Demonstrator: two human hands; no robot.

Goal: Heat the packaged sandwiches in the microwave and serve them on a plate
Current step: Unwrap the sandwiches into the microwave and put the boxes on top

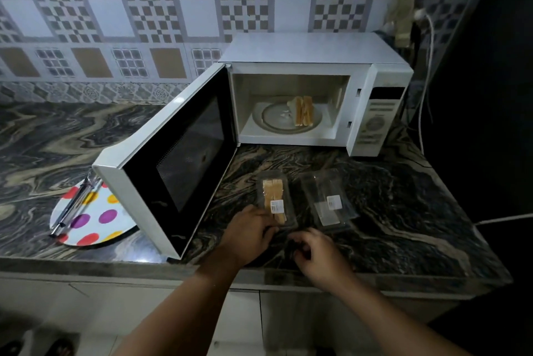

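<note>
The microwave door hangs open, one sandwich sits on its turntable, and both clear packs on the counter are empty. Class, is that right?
Not quite. The head view shows only the right pack is empty; the left pack still holds a sandwich. The microwave door is open, with one sandwich inside.

microwave [314, 90]: 1 | sandwich packs [275, 201]: 2, one empty [328, 201] | plate [95, 211]: 1 | tongs [75, 205]: 1 | hands [249, 236]: 2
</note>
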